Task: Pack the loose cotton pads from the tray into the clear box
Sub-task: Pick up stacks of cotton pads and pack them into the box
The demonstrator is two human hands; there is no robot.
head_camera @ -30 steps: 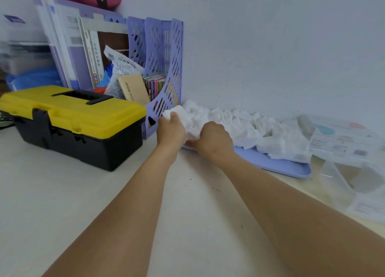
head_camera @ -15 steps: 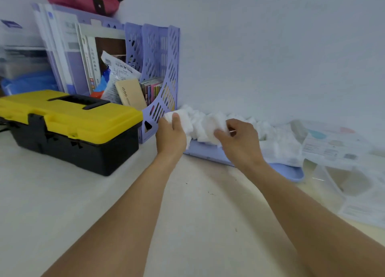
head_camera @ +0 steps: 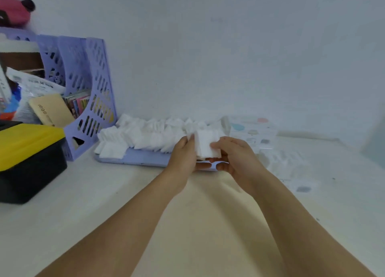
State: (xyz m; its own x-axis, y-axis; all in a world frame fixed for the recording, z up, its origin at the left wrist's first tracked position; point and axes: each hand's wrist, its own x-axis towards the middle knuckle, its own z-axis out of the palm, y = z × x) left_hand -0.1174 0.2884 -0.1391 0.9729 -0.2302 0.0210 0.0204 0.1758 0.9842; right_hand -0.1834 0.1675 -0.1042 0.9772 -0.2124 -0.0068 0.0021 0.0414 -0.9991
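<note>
A home or office desk corner: a lilac file rack (head_camera: 91, 84) stuffed with papers and booklets against the wall, a yellow-lidded toolbox (head_camera: 27, 157) just beside it.

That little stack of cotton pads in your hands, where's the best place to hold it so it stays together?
By its two opposite edges, one hand from each side. The stack of pads stands upright and is soft, so the left hand and right hand squeezing its sides probably keep it square above the tray.

A plain pale wall (head_camera: 229, 57) rises behind a cream tabletop (head_camera: 198, 224) in soft light.
</note>
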